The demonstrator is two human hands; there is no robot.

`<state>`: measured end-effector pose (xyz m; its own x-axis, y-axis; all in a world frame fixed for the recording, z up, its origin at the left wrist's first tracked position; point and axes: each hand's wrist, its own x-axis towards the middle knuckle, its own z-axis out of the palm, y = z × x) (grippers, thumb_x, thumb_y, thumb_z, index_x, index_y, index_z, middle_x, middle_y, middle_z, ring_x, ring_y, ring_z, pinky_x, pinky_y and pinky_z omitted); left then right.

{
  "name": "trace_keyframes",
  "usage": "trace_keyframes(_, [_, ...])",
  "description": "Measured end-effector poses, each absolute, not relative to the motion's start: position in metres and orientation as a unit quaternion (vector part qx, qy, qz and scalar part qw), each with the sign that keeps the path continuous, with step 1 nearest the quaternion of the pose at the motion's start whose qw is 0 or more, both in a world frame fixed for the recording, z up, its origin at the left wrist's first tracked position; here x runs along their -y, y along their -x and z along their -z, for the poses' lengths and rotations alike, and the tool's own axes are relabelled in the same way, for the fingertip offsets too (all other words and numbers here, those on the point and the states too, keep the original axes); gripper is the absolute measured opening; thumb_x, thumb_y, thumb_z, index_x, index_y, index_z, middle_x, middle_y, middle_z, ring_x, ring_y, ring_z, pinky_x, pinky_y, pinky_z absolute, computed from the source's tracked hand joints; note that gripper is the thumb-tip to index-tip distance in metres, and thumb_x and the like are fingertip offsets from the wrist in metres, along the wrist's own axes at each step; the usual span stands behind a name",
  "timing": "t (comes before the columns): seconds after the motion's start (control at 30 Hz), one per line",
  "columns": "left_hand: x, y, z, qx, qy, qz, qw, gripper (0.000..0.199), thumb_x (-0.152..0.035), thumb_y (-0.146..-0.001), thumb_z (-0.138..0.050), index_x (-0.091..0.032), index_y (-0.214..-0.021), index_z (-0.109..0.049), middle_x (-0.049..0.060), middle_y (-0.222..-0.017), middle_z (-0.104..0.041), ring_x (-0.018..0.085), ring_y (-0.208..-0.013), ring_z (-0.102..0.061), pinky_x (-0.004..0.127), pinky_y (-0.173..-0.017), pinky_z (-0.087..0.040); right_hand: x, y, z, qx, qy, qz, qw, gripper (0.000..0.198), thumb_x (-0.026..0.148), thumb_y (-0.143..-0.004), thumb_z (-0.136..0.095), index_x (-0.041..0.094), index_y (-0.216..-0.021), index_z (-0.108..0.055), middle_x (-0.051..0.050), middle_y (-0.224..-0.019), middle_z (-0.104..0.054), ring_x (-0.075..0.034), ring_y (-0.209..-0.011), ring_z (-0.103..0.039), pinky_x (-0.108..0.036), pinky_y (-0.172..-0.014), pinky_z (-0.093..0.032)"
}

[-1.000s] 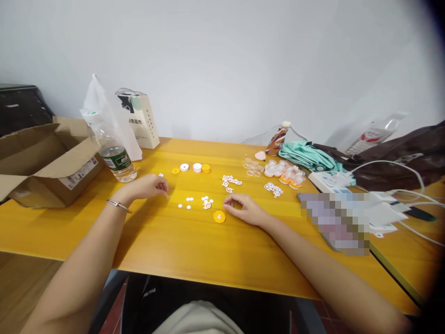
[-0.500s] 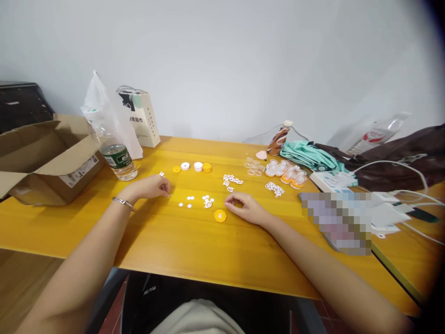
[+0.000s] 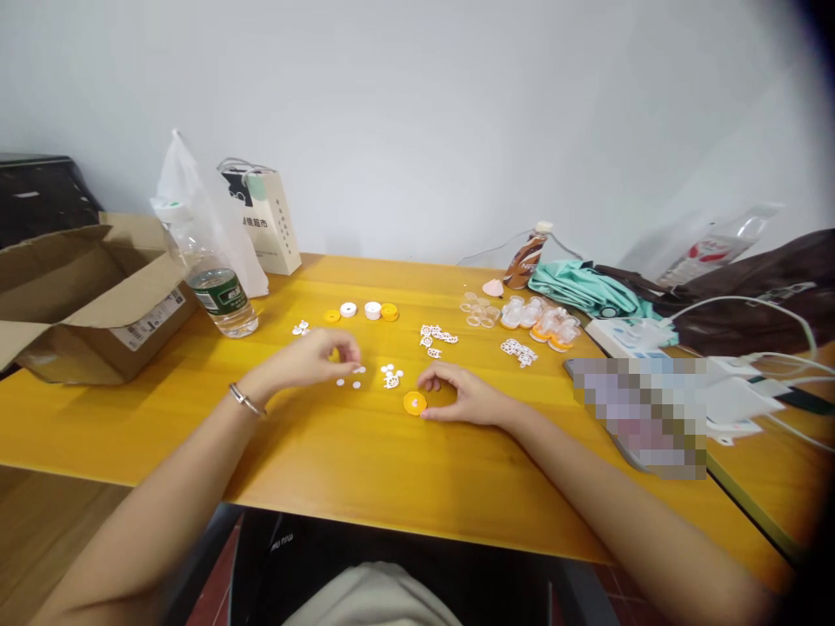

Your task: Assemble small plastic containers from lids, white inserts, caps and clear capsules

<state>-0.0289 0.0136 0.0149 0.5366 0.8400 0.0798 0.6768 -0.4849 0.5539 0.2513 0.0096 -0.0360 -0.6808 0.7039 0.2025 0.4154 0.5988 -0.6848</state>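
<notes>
My left hand (image 3: 324,355) hovers over the table left of centre, its fingers curled and thumb tip meeting them. Whatever is in that pinch, if anything, is hidden. Just below the fingertips lie small white discs (image 3: 357,384). My right hand (image 3: 462,394) has its thumb and fingers spread apart beside a round yellow piece (image 3: 415,402) with a small pale part at its middle. The thumb tip is at the yellow piece's right edge. Between the hands sits a white openwork wheel-like piece (image 3: 391,381) among more white discs (image 3: 387,370).
Behind stand white and yellow round pieces (image 3: 372,310). White openwork parts (image 3: 520,351), clear rings (image 3: 481,310) and clear-and-orange pieces (image 3: 554,329) lie right. A water bottle (image 3: 222,300) and cardboard box (image 3: 147,322) are left. A phone (image 3: 636,417) and power strip (image 3: 619,336) are far right.
My left hand has moved right, toward the white discs. My right hand has spread its thumb and fingers and shifted slightly, its thumb now at the yellow piece.
</notes>
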Motion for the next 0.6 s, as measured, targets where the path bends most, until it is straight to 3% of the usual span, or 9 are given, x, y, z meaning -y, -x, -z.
trace_keyframes(0.17, [0.009, -0.022, -0.004, -0.339, -0.868, -0.18, 0.315, 0.012, -0.024, -0.077, -0.051, -0.017, -0.081, -0.06, 0.002, -0.081, -0.064, 0.011, -0.072, -0.056, 0.023, -0.069, -0.044, -0.009, -0.247, 0.04, 0.889, 0.301, -0.261, 0.226, 0.033, 0.04, -0.067, -0.067, 0.021, -0.093, -0.057, -0.002, -0.086, -0.057, -0.016, -0.081, -0.051, -0.03, -0.077, -0.041])
trace_keyframes(0.6, [-0.007, -0.046, 0.016, -0.347, -0.891, -0.158, 0.246, 0.011, -0.021, -0.075, -0.052, -0.016, -0.078, -0.061, 0.002, -0.075, -0.065, 0.011, -0.064, -0.055, 0.022, -0.063, -0.041, -0.013, -0.246, 0.047, 0.901, 0.291, -0.231, 0.224, 0.023, 0.039, -0.072, -0.062, 0.02, -0.085, -0.056, -0.001, -0.08, -0.056, -0.015, -0.077, -0.049, -0.028, -0.075, -0.038])
